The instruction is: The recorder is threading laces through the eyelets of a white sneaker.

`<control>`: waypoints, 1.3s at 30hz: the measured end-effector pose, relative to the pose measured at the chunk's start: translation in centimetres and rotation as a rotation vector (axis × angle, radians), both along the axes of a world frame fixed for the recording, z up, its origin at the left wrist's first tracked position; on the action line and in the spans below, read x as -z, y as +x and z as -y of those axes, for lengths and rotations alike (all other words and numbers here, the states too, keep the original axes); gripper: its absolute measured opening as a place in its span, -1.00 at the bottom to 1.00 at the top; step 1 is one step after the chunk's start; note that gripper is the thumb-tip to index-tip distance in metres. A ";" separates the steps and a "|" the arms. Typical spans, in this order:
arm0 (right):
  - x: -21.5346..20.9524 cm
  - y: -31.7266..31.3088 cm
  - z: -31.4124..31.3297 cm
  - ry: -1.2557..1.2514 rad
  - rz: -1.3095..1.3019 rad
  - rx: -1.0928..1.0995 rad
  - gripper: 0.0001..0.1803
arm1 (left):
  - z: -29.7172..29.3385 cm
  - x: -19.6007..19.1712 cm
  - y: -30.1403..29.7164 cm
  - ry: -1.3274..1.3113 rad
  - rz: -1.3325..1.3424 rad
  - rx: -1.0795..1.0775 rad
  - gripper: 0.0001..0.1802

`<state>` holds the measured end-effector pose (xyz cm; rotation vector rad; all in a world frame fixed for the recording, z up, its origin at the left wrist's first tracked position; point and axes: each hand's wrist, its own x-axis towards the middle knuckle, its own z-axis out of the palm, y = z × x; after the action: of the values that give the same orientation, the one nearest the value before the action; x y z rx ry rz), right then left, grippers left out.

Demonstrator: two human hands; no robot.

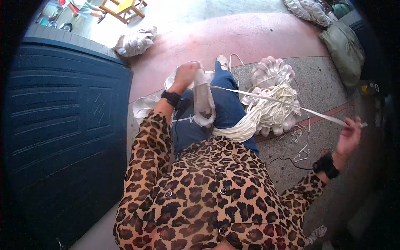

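My left hand [186,77] is closed on the top end of a pale, elongated shoe upper [203,102], which hangs over my lap. A flat white lace [266,98] runs taut from the upper across to the right. My right hand [349,135], stretched far out to the side, pinches the lace near its loose end. A thick hank of white laces [246,127] lies over my right thigh and spreads onto a tangled heap. Beside that heap is a bundle of pale uppers [273,73]. More white pieces [146,106] lie left of my legs.
A dark blue panelled door [71,108] stands close on my left. Wrapped white bundles [135,41] lie on the floor ahead, with a stuffed sack [343,52] at the far right. A wooden stool [123,8] stands farther off, near another person's legs [85,10].
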<state>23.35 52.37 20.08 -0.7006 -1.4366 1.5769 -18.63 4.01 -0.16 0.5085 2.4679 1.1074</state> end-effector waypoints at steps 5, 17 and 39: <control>7.3 -13.5 11.6 -0.191 0.239 -0.444 -0.62 | 3.5 -2.8 3.5 0.265 0.546 -0.238 -0.68; 19.1 -31.8 32.0 1.159 0.447 -1.086 -0.74 | 5.1 -0.4 10.1 0.441 0.542 -0.407 -0.68; 21.9 -34.5 32.0 0.417 0.555 -1.214 -0.77 | 4.5 -0.2 6.7 -0.019 -0.156 -0.185 -0.68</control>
<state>-11.15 20.37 -1.87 0.0965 -2.8198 1.8476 -11.95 -0.45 0.05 0.3802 2.7033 1.1524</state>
